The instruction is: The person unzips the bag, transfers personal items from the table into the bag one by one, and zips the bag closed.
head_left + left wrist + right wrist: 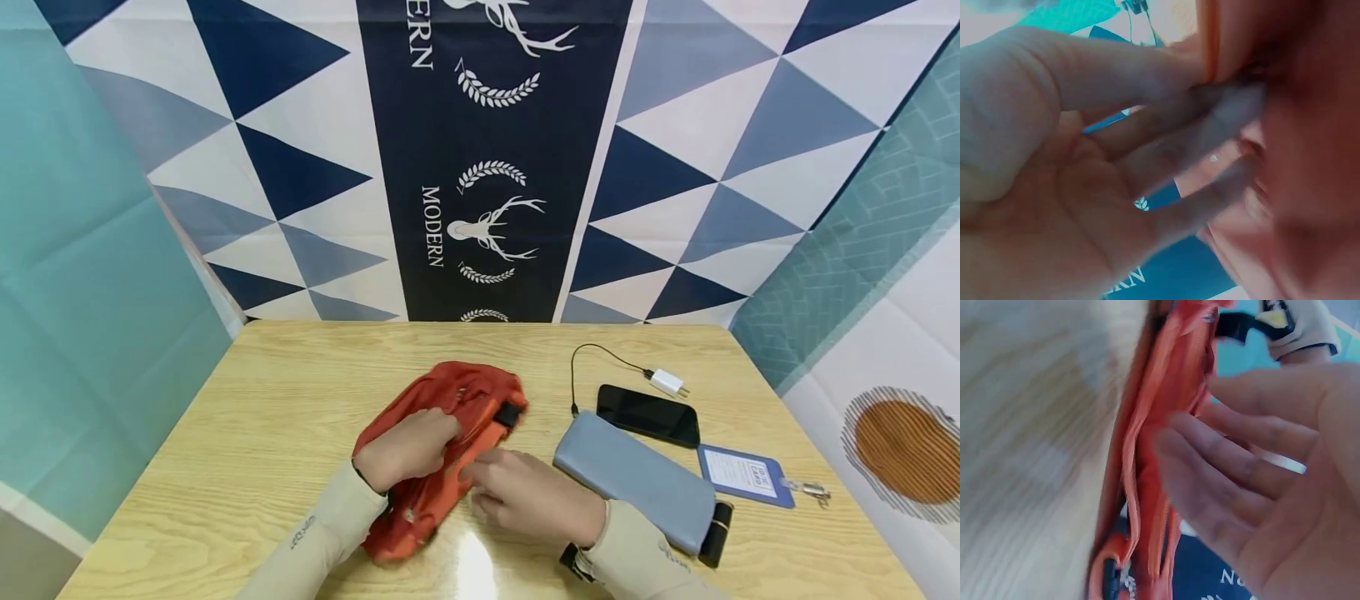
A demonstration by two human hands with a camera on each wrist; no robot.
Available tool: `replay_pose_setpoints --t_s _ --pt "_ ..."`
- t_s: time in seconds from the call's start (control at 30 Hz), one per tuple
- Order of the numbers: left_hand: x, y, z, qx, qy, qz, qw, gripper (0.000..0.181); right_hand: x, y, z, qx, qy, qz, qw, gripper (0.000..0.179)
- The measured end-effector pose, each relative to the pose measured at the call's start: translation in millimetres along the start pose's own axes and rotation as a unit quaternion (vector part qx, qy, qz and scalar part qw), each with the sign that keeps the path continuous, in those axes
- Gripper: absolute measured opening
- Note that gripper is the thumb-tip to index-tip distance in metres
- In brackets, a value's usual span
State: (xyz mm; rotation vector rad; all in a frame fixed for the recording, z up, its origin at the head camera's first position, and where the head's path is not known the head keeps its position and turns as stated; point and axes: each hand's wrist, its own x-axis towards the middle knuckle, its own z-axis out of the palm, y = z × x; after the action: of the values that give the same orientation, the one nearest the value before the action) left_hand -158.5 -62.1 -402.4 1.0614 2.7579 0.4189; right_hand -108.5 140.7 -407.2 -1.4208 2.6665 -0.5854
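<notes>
A red waist bag (480, 385) with an orange front strip and a black buckle lies on the table in the head view. My left hand (411, 450) is over its middle and pinches the fabric; in the left wrist view the thumb of this hand (1085, 131) meets the fingers at an orange edge, and the fingertips are partly hidden by red cloth. My right hand (536, 496) is beside the bag's near right side, its fingers loosely bent. The right wrist view has these fingers (1210, 469) slightly blurred, right at the bag's orange zipped side (1163, 456).
Right of the bag lie a blue-grey case (637, 479), a black phone (648, 414) and a white charger plug (667, 382) with a black cable. A blue card holder (746, 475) with a metal clip and a small black tube (716, 533) sit further right. Patterned cloth (480, 167) hangs behind the table.
</notes>
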Motion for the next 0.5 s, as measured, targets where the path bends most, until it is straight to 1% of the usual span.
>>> replay_pose_setpoints --t_s 0.1,0.17,0.2,0.3,0.5 --pt "3.9 -1.7 1.4 -0.004 0.036 0.024 0.9991 0.026 3.0 4 2 -0.065 0.053 0.001 0.9965 0.016" --pt "6.5 -2.5 2.1 -0.007 0.053 0.026 0.9982 0.025 5.0 6 4 -0.101 0.077 0.001 0.9919 0.014" --pt "7.8 -2.7 2.4 -0.006 0.061 0.027 0.9977 0.026 5.6 7 6 -0.112 0.082 0.003 0.9903 0.014" --pt "10.4 -3.6 1.6 -0.003 0.074 0.029 0.9968 0.022 6.3 12 9 -0.134 0.089 0.001 0.987 0.015" --pt "11.5 -5.8 -8.2 -0.013 0.102 0.039 0.9939 0.012 4.4 18 10 -0.139 0.079 0.005 0.9871 0.026"
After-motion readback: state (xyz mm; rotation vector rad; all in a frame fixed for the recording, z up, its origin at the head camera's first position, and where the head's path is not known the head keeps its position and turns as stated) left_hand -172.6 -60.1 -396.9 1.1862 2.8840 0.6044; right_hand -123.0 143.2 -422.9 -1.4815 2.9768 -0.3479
